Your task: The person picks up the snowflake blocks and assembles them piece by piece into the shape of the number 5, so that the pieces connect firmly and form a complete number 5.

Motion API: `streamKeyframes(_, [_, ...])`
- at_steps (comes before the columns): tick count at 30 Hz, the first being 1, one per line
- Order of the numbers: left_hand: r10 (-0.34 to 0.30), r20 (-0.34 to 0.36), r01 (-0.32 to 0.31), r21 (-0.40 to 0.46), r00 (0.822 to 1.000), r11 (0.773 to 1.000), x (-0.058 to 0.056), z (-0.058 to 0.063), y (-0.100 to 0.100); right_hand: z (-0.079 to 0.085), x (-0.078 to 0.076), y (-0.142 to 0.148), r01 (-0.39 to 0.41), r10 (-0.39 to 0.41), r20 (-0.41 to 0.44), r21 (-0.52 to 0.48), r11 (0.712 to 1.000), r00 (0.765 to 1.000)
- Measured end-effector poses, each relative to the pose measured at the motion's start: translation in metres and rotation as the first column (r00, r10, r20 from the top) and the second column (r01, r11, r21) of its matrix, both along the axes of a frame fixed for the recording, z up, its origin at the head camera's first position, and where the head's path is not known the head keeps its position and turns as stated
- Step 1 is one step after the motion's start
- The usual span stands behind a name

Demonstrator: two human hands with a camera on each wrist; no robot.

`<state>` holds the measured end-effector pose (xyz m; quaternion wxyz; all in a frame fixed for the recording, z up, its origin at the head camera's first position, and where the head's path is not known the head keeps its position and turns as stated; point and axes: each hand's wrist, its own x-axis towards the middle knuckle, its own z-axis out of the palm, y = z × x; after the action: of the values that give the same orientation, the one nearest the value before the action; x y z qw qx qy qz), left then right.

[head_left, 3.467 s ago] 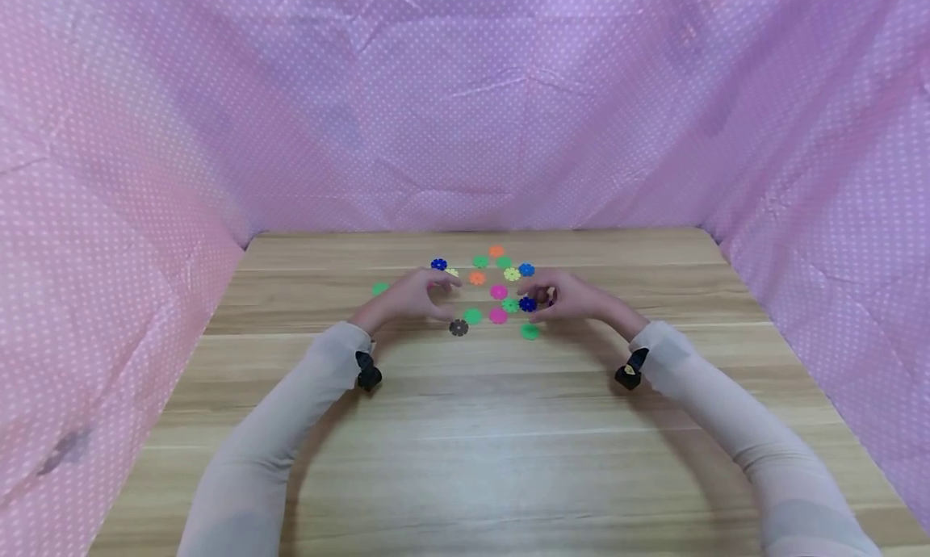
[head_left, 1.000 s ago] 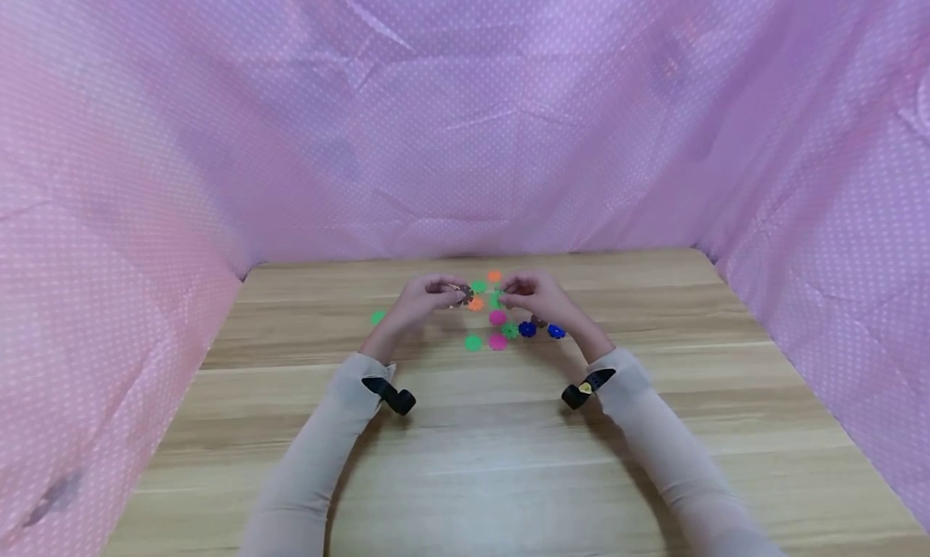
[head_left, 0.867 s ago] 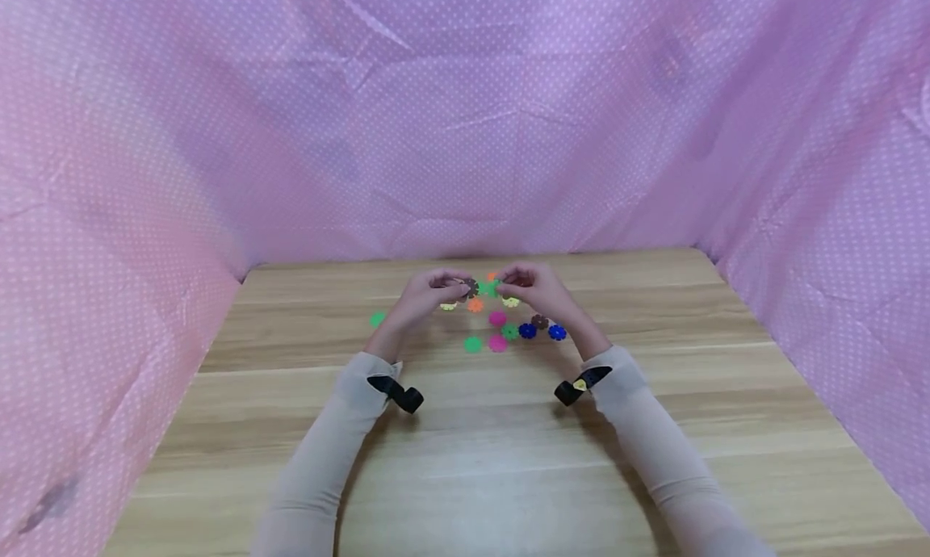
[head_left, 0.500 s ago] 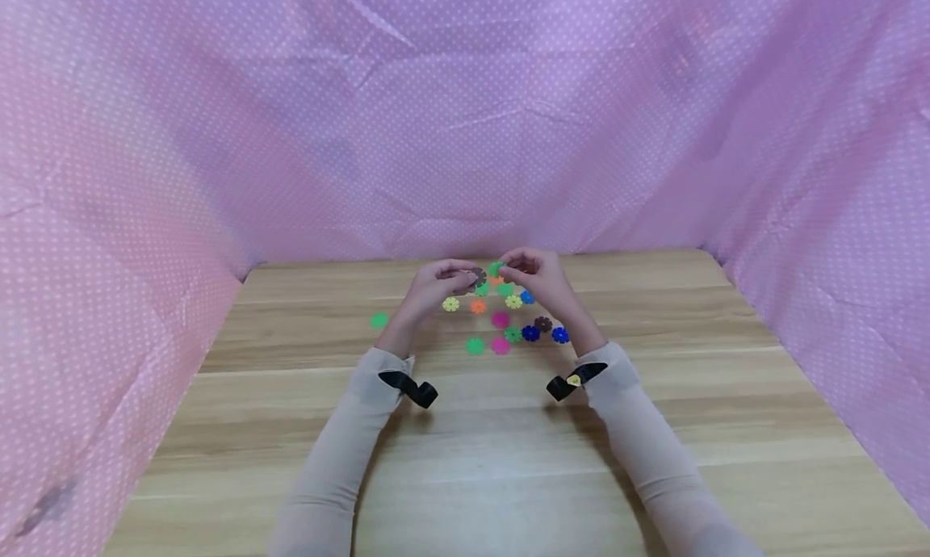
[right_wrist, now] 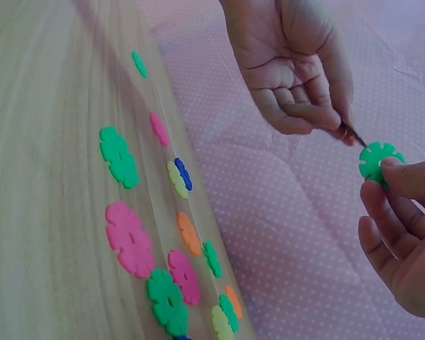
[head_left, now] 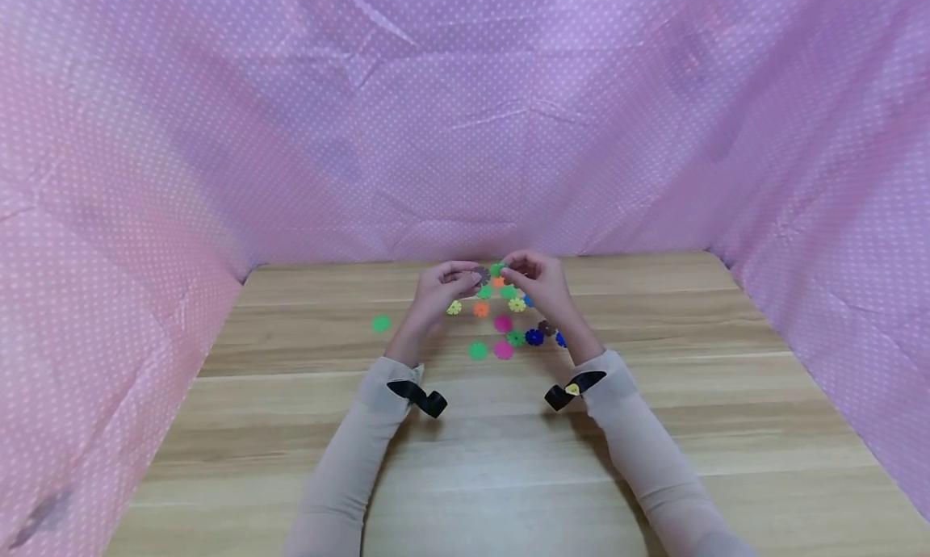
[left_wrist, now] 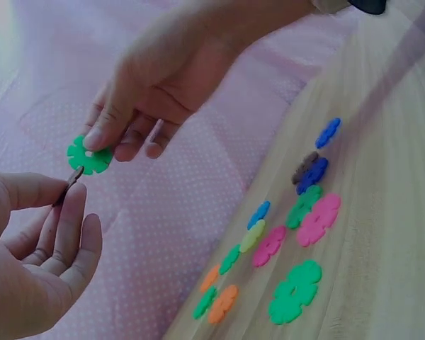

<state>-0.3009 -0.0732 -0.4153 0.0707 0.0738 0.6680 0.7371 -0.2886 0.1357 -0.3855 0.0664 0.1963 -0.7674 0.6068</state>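
Note:
Thumb and fingers of my left hand [head_left: 437, 292] pinch a dark brown notched flower-shaped plastic disc [head_left: 483, 276], seen edge-on in both wrist views. My right hand [head_left: 543, 284] pinches a bright green disc [left_wrist: 94, 166] of the same sort by its edge. Both discs are held up above the far part of the table, close together. In the right wrist view the brown disc's edge meets the rim of the green disc [right_wrist: 373, 167], roughly crosswise. Whether their notches are engaged cannot be told. Fingertips cover part of each disc.
Several more discs lie flat on the wooden table [head_left: 472, 460] under and in front of the hands, among them a pink disc [head_left: 504, 350], a dark blue disc [head_left: 534, 337] and a lone green disc [head_left: 381, 323] at left. Pink dotted cloth [head_left: 465, 137] surrounds the table.
Both hands have risen from the table and drawn together. The left has picked up the dark brown disc, the right a green one. Over the last half second they stay almost still.

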Motion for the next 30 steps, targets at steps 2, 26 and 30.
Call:
streamKeyframes(2, [0.005, 0.002, -0.005, 0.008, 1.000, 1.000, 0.000, -0.002, 0.000, 0.002, 0.002, -0.001, -0.003, 0.003, -0.005, 0.008, 1.000, 1.000])
streamKeyframes(26, [0.024, -0.135, -0.025, -0.007, 0.991, 1.000, 0.003, -0.002, -0.003, -0.019, -0.002, -0.013, 0.092, -0.093, -0.014, -0.059, 0.994, 0.996])
streamKeyframes(30, [0.026, -0.147, -0.029, -0.016, 0.989, 0.999, 0.004, 0.003, -0.004, -0.029, -0.011, -0.015, 0.113, -0.116, -0.022, -0.104, 0.988, 0.993])
